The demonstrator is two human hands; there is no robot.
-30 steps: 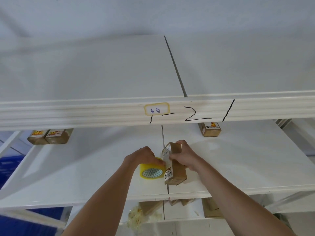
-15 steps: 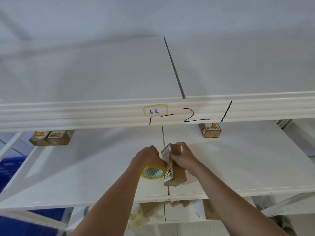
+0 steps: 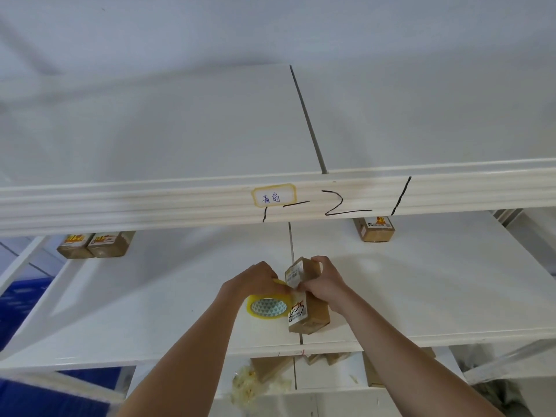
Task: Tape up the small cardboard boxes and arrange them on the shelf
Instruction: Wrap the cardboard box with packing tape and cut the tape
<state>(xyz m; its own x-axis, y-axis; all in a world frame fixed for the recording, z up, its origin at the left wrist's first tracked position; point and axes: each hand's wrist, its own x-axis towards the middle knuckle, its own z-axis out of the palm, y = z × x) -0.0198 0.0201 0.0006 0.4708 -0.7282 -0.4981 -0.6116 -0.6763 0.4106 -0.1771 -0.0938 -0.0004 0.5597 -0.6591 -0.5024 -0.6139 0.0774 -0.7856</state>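
A small brown cardboard box [image 3: 313, 319] with white labels stands near the front edge of the white middle shelf [image 3: 150, 296]. My right hand [image 3: 323, 282] grips its upper part from the right. A yellow roll of tape [image 3: 267, 307] lies just left of the box, and my left hand [image 3: 255, 279] holds it from above, fingers curled at the box's label side.
Two taped boxes [image 3: 94, 245] sit at the back left of the same shelf and one taped box [image 3: 374, 231] at the back right. The labelled upper shelf beam [image 3: 180, 203] crosses overhead. More boxes and crumpled plastic [image 3: 258, 383] lie on the shelf below.
My left hand with the tape roll has moved slightly right, closer against the box. My right hand keeps its grip on the box, which has stayed in place.
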